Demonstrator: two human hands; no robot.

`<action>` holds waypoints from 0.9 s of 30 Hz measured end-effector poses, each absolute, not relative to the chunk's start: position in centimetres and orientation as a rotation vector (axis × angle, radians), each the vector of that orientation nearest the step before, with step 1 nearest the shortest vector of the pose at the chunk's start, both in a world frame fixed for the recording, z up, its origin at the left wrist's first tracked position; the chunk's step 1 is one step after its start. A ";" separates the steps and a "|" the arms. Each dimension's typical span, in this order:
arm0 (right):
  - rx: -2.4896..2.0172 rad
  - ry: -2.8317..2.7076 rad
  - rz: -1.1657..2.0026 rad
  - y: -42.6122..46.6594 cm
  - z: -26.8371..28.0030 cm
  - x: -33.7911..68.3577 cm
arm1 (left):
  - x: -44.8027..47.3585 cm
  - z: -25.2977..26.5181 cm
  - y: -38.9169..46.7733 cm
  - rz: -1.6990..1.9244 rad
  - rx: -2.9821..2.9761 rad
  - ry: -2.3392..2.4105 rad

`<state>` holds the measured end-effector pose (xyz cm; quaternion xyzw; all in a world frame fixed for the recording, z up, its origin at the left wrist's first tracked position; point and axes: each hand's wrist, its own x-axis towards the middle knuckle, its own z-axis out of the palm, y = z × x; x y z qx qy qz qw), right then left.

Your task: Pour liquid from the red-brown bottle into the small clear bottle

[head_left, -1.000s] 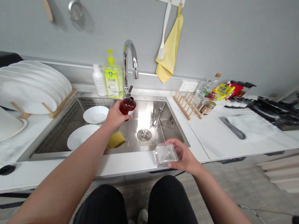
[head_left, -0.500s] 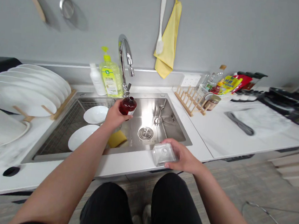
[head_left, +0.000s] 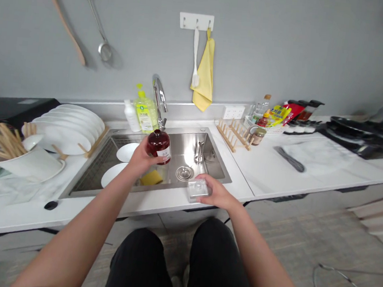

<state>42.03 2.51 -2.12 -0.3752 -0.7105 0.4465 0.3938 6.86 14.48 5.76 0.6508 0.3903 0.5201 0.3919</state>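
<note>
My left hand (head_left: 142,156) is closed around a dark red bottle (head_left: 159,146) with a white label and an uncapped neck. It holds the bottle upright over the sink (head_left: 174,157), below the faucet (head_left: 160,96). At the sink's front edge, my right hand (head_left: 214,191) grips a clear, square-sided glass or plastic container (head_left: 196,189) from its right side. Whether that container touches the counter I cannot tell. Beneath the bottle, a yellow sponge (head_left: 151,178) lies in the sink. Two white bowls sit to the left, one of them (head_left: 111,174) partly hidden by my left forearm.
White plates (head_left: 73,127) stand in a rack on the left, near a white container (head_left: 35,164) with chopsticks. Soap bottles (head_left: 146,114) stand behind the sink. On the right are a wooden rack (head_left: 234,135), a jar (head_left: 258,135) and a basket of condiments (head_left: 271,126). A yellow cloth (head_left: 204,79) hangs above.
My view has shifted, bringing the chopsticks and wall hooks into sight. The bottle's label now shows more fully. Both hands keep hold of the same things.
</note>
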 end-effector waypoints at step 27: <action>-0.949 -1.815 1.132 2.4 -2.2 41.3 | 4.7 -2.9 -2.0 1.253 1.598 1.230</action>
